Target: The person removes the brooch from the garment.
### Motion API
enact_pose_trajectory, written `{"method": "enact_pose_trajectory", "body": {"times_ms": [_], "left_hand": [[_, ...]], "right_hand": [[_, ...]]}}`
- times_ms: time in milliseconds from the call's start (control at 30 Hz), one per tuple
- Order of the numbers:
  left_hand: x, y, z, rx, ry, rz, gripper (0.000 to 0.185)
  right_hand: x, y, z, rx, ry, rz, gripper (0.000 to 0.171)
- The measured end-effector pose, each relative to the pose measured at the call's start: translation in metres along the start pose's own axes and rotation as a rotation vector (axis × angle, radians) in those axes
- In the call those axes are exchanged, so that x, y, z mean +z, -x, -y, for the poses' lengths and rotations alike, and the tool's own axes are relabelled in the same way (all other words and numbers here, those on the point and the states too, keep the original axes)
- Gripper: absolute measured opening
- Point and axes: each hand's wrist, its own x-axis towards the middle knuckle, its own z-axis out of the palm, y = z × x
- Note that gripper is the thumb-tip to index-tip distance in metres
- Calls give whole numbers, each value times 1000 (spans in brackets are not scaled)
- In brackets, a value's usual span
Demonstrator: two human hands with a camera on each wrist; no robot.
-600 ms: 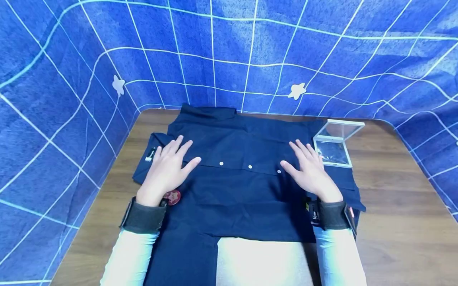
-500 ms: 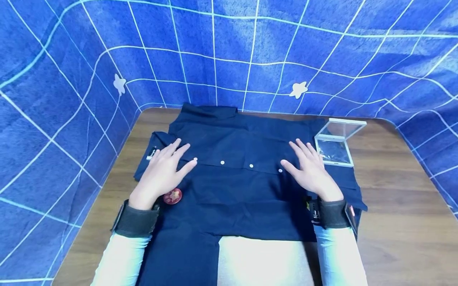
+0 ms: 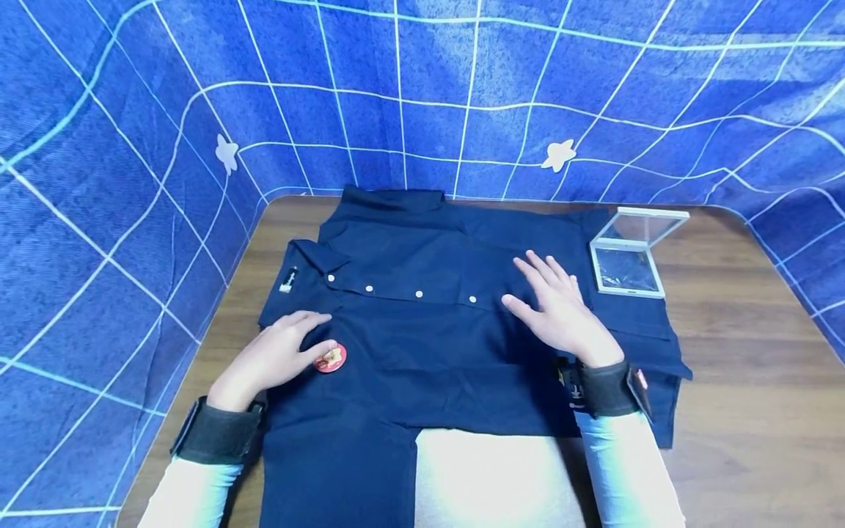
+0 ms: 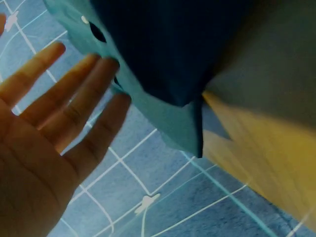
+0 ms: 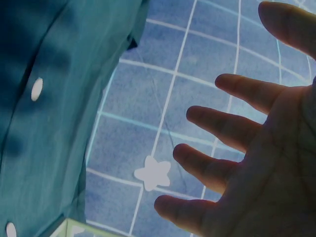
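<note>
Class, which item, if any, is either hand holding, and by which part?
Nothing is held; neither the left hand nor the right hand grips any part of the navy shirt.

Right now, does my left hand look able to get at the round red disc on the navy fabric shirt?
Probably yes: your left hand holds nothing, its thumb overlaps the round red disc in the head view, and nothing else covers it.

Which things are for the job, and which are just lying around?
Probably for the job:
navy shirt, spread on the table
left hand and right hand, both holding nothing

Probably just lying around:
white open case, at the shirt's edge
red badge, though it's near the left hand
</note>
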Motion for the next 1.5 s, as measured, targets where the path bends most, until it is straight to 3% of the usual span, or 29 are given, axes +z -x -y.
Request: {"method": "enact_pose_trajectory", "body": {"times_ms": [133, 267, 500, 733, 900, 1067, 1200, 1400, 1500], "left_hand": [[7, 2, 2, 101, 10, 35, 51], [9, -2, 1, 161, -12, 78, 45], [6, -10, -2, 118, -68, 160, 39], [0, -10, -3, 53, -89, 280, 37], [-4, -17, -11, 63, -111, 336, 32], [-8, -22, -15, 81, -132, 345, 28], [-11, -22, -11, 102, -126, 326, 24], [-16, -22, 0, 186, -80, 270, 20], [-18, -22, 5, 191, -59, 267, 17]], "right_hand": [[8, -2, 7, -36, 16, 21, 65], [12, -1, 12, -60, 44, 28, 65], [24, -2, 27, -138, 88, 40, 64], [43, -11, 57, -295, 114, 112, 60], [52, -23, 79, -449, 139, 164, 51], [71, -38, 107, -612, 144, 218, 43], [94, -50, 129, -715, 190, 213, 38], [122, -59, 149, -711, 238, 251, 35], [131, -61, 152, -691, 239, 246, 34]]}}
